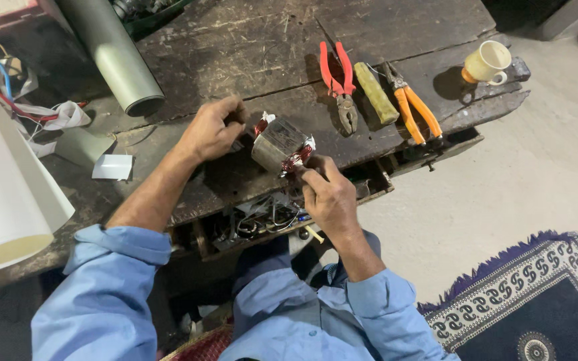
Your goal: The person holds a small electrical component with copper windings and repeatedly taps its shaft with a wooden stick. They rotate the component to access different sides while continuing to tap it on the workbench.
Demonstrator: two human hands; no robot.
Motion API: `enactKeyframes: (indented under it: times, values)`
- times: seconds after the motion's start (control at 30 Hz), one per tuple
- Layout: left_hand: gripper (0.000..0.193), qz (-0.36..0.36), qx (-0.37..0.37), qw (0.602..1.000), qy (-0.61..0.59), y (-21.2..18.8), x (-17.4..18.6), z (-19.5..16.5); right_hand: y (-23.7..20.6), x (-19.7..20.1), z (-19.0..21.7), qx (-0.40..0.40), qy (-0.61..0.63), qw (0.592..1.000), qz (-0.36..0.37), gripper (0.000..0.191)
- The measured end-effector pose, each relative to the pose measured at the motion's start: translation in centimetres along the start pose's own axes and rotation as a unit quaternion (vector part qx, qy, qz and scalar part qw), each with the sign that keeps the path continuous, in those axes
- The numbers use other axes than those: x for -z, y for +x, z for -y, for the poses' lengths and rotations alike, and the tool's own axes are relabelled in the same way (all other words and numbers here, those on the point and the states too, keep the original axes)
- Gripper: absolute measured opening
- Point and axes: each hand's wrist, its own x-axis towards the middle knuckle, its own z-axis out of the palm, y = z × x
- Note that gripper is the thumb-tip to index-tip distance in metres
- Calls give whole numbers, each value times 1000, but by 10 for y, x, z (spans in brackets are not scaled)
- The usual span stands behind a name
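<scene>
A small grey metal motor stator with reddish copper windings is held over a dark wooden workbench. My left hand grips its far end, fingers curled around the winding there. My right hand pinches the near winding end with thumb and fingertips. White insulating paper pokes out at both ends of the stator. Both forearms wear rolled light-blue sleeves.
Red-handled pliers, a yellow-green file handle and orange-handled cutters lie on the bench to the right. A cream cup stands at the bench corner. A grey tube, white rolled sheet, open drawer of parts and patterned rug surround me.
</scene>
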Motion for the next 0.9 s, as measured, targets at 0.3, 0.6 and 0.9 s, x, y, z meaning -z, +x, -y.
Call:
enactKeyframes:
  times: [0.3,0.6,0.9]
  values:
    - [30,57,-67,980,176,-21,3,6,-1,-2,-3,-35,-15,999,29,19]
    - [41,-56,-62,979,186,-37,-17,-22,-12,16,3,-47,36,998,-6,32]
    - [43,-71,-139,951,269,-29,-14,-48,-27,21,-10,-119,135,984,-10,21]
